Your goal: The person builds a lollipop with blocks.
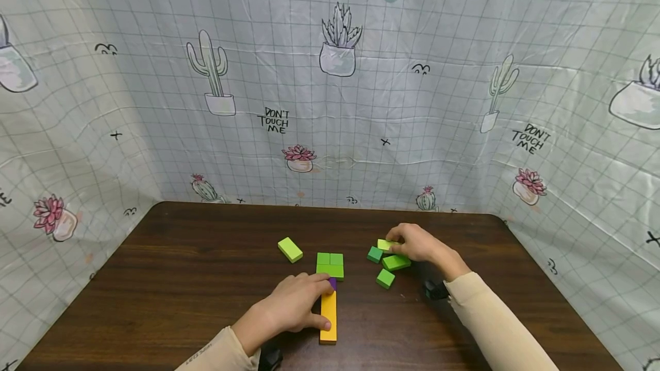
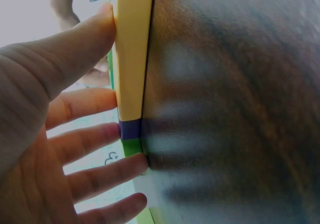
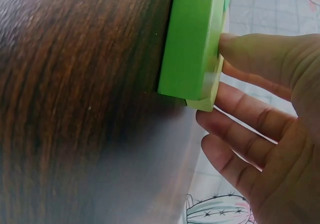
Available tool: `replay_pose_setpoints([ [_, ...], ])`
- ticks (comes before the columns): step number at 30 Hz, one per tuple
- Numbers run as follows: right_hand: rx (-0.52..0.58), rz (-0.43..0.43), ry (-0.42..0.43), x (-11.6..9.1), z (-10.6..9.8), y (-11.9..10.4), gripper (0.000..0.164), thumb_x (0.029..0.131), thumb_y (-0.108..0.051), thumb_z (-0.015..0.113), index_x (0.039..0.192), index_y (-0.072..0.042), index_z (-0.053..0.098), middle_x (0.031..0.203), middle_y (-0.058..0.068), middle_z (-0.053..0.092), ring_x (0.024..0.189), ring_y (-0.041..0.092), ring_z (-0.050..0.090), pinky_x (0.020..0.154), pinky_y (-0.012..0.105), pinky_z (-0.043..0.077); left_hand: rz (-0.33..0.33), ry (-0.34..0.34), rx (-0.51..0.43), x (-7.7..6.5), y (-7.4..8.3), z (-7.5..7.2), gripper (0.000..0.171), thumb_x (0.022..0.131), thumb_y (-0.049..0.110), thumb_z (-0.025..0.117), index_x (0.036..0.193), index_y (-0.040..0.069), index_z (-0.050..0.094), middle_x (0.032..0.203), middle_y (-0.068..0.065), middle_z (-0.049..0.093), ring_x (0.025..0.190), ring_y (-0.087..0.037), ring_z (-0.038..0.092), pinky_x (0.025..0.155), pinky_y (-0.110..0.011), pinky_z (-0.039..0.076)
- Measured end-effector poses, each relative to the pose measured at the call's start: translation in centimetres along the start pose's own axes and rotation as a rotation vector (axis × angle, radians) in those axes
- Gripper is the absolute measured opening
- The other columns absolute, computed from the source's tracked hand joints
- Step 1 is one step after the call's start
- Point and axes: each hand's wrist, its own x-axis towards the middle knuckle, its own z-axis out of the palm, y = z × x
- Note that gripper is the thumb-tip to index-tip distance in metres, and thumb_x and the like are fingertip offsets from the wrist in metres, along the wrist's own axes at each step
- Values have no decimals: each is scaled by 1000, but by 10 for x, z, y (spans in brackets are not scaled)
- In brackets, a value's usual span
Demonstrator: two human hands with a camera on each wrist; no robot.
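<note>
My left hand (image 1: 291,305) rests its fairly straight fingers along a line of blocks in the head view. The thumb touches a long yellow block (image 1: 328,316); other fingertips reach a small purple block (image 1: 332,284) at its far end. Beyond them sits a square of green blocks (image 1: 330,271). On the right, my right hand (image 1: 417,243) pinches a light green block (image 1: 383,244), partly hidden by the fingers. Near it lie a longer green block (image 1: 396,262), a dark green cube (image 1: 374,254) and another green cube (image 1: 385,278). The right wrist view shows the green block (image 3: 185,44) in front of the pinched one.
Left of the green square, a loose light green block (image 1: 290,249) lies on the dark wooden table (image 1: 206,262). A hanging cloth (image 1: 258,73) printed with cacti encloses the table at the back and sides. Dark wrist straps (image 1: 435,289) are worn below the sleeves.
</note>
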Motion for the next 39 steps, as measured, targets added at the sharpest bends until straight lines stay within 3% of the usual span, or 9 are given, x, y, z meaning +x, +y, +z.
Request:
replay_pose_setpoints([
  [16,12,9,-12,17,3,-8,15,88,-15,70,101,-11,71,91,-2,63,81,13,56,70,33,48,-5,8,-8,-1,0,0,56,78,51,74,123,19,64,136,-1,53,108,-23,57,85,-41,49],
  [31,44,40,-57,42,11,-34,15,89,-15,68,103,-11,70,88,-2,63,74,12,55,66,32,46,-10,10,-12,0,0,2,54,77,52,74,119,19,65,132,2,54,103,-20,56,82,-39,49],
  [39,-11,57,-76,51,14,-47,20,89,-21,69,107,-11,68,91,-1,64,77,12,56,66,31,47,-5,3,-12,1,-1,1,55,77,52,74,121,20,64,135,0,53,106,-21,57,83,-39,49],
])
